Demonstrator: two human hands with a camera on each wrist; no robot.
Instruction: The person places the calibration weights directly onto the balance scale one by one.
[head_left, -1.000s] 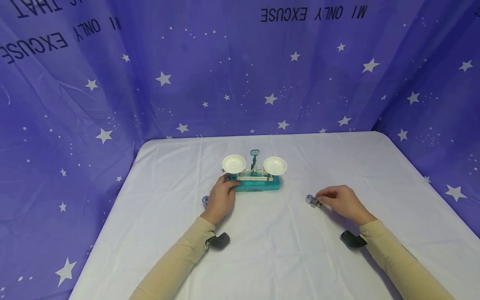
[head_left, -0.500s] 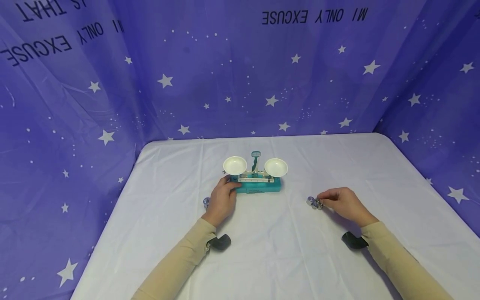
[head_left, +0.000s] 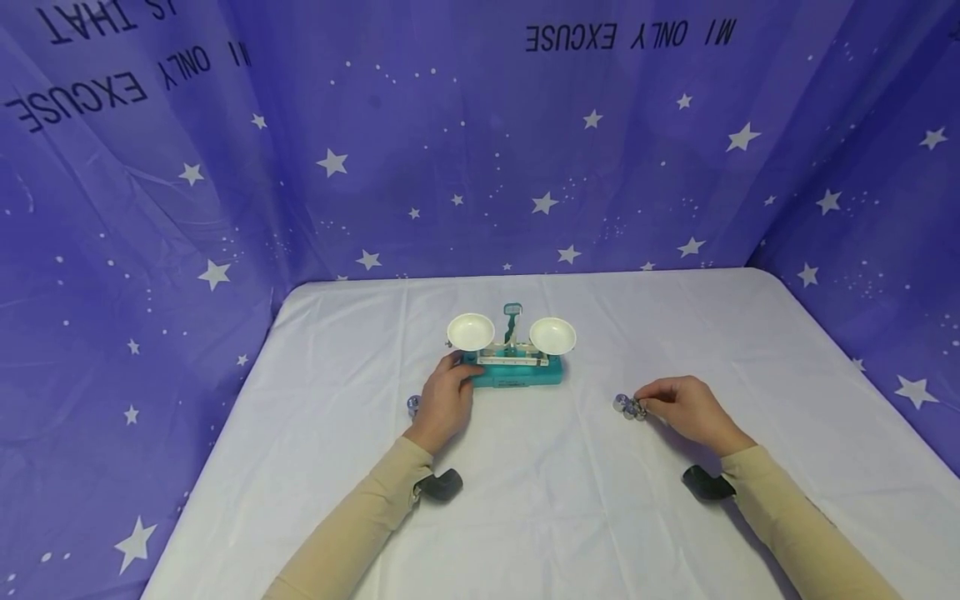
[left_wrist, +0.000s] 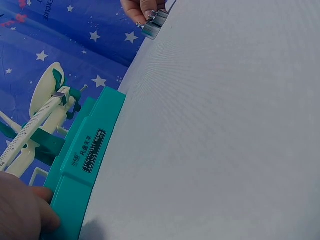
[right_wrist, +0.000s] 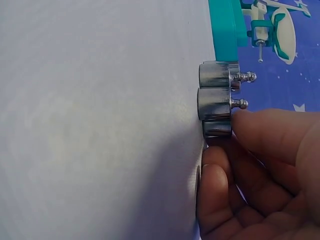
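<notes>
A green tray balance [head_left: 521, 375] with two white pans stands on the table in the head view. My left hand [head_left: 442, 404] grips the left end of its base, thumb at the front. Several shiny metal weights [right_wrist: 214, 104] with knobs stand close together in the right wrist view. At their near end, my right hand [head_left: 690, 408] pinches one weight [right_wrist: 218, 129] between thumb and fingers; part of it is hidden. Beside my left hand lies another metal weight [head_left: 413, 405], partly covered by that hand.
A white cloth [head_left: 547, 500] covers the table. Behind it and at both sides hangs a purple curtain [head_left: 450, 125] with white stars. Dark devices sit at both wrists, such as the black one [head_left: 442, 485] on the left.
Both hands keep their places at the balance and the weights. The whole head view has shifted slightly; the right fingers move only a very little at the weights.
</notes>
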